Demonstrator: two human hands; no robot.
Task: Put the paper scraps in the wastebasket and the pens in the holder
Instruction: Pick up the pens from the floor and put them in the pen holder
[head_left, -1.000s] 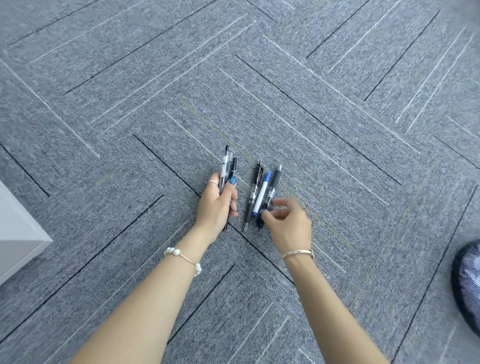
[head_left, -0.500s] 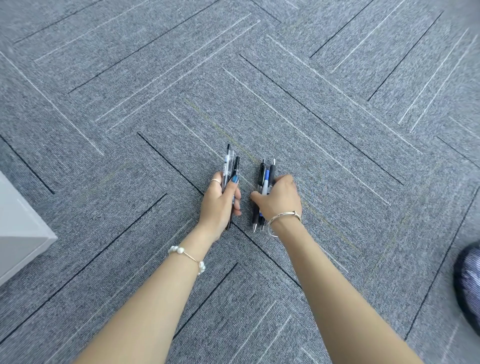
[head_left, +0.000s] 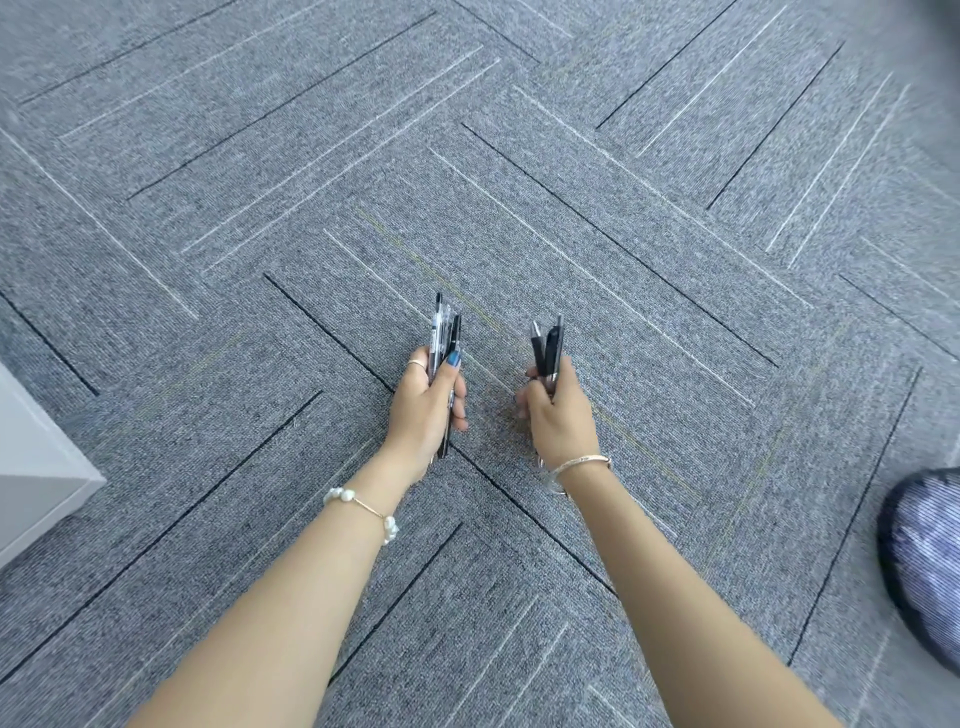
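My left hand (head_left: 426, 410) is closed around a small bunch of pens (head_left: 444, 332), black and clear ones, whose ends stick out above my fingers. To its right, my right hand (head_left: 563, 415) grips a second bunch of dark pens (head_left: 549, 347), held upright above the grey carpet (head_left: 519, 182). The two hands are side by side and apart. No pen holder, wastebasket or paper scraps are in view.
A white piece of furniture has its corner (head_left: 36, 467) at the left edge. A dark, shiny rounded object (head_left: 930, 561) lies at the right edge. Grey carpet tiles with thin lines fill the rest of the view.
My right hand closed on the pens lying on the carpet and lifted them off the floor, moving a little to the right. My left hand kept hold of its bunch.
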